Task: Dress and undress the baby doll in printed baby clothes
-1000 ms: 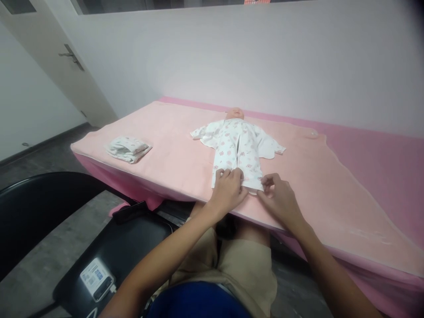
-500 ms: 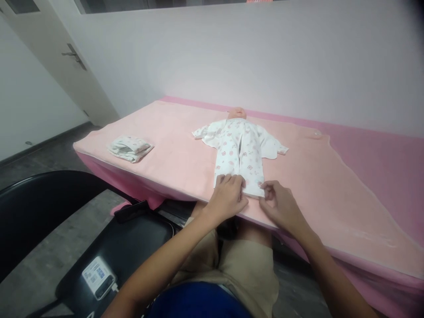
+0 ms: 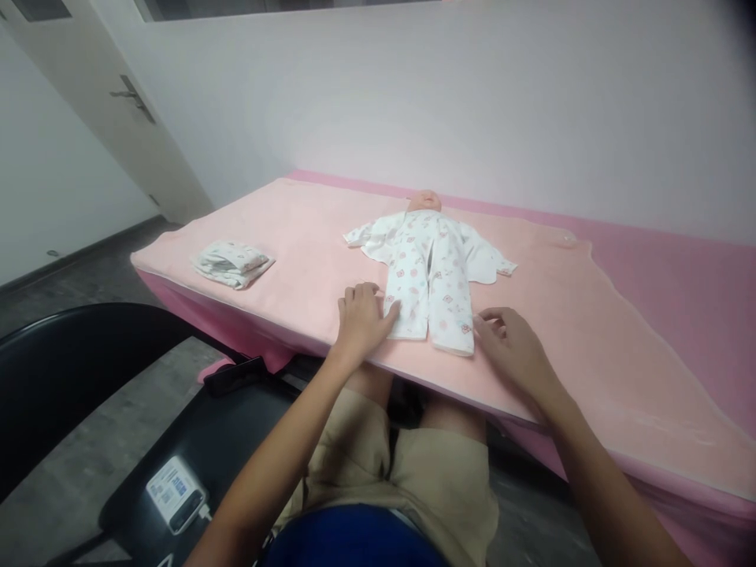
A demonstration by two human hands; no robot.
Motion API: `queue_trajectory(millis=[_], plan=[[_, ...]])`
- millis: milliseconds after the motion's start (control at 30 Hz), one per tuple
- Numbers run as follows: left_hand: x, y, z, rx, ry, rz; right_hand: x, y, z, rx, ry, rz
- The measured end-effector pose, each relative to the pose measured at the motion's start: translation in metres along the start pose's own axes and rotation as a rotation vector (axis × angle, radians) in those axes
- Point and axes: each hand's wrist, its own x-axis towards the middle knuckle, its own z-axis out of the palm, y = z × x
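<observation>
A doll (image 3: 428, 201) lies on its back on the pink-covered table, its head toward the wall. White printed baby trousers (image 3: 450, 291) lie flat over its front, with both legs side by side toward me. Under them a white top (image 3: 375, 234) spreads its sleeves to both sides. My left hand (image 3: 363, 319) rests at the outer edge of the left trouser leg, thumb and fingers apart. My right hand (image 3: 511, 346) is beside the hem of the right leg, its fingertips at the cloth edge, fingers curled but apart.
Folded printed cloth (image 3: 233, 264) lies on the left part of the table (image 3: 307, 260). A black chair (image 3: 236, 433) stands at the lower left, bearing a white device (image 3: 176, 492) with a cable. A wall runs behind the table.
My left hand has moved left, off the trouser hems to the outer side of the left leg. My right hand has shifted slightly right and its fingers have loosened from the hem.
</observation>
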Motion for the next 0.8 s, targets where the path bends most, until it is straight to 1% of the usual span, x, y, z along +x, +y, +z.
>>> queue_trajectory(millis=[133, 200, 300, 367, 433, 467, 533, 600, 667, 700, 800], plan=[[0.022, -0.004, 0.001, -0.056, -0.133, -0.084, 0.029, -0.014, 0.005, 0.014, -0.214, 0.187], [0.033, -0.001, 0.003, -0.073, -0.210, -0.104, 0.043, -0.022, 0.008, 0.002, -0.279, 0.251], [0.046, 0.004, 0.006, -0.106, -0.348, -0.110, 0.062, -0.030, 0.015, -0.010, -0.358, 0.279], [0.049, 0.008, 0.007, -0.150, -0.405, -0.089, 0.069, -0.032, 0.020, 0.026, -0.398, 0.279], [0.049, 0.011, 0.005, -0.236, -0.419, -0.087, 0.071, -0.036, 0.023, 0.154, -0.408, 0.280], [0.048, 0.013, 0.004, -0.304, -0.424, -0.101, 0.070, -0.039, 0.024, 0.268, -0.412, 0.282], [0.047, 0.016, 0.002, -0.502, -0.457, -0.134, 0.066, -0.048, 0.024, 0.562, -0.459, 0.291], [0.046, 0.018, 0.000, -0.702, -0.489, -0.139, 0.060, -0.058, 0.023, 0.832, -0.529, 0.324], [0.046, 0.022, 0.001, -0.791, -0.460, -0.102, 0.056, -0.066, 0.024, 1.000, -0.605, 0.370], [0.046, 0.023, 0.002, -0.778, -0.420, -0.077, 0.054, -0.070, 0.024, 1.050, -0.636, 0.395], [0.047, 0.026, 0.004, -0.595, -0.262, 0.019, 0.053, -0.076, 0.029, 1.160, -0.676, 0.471]])
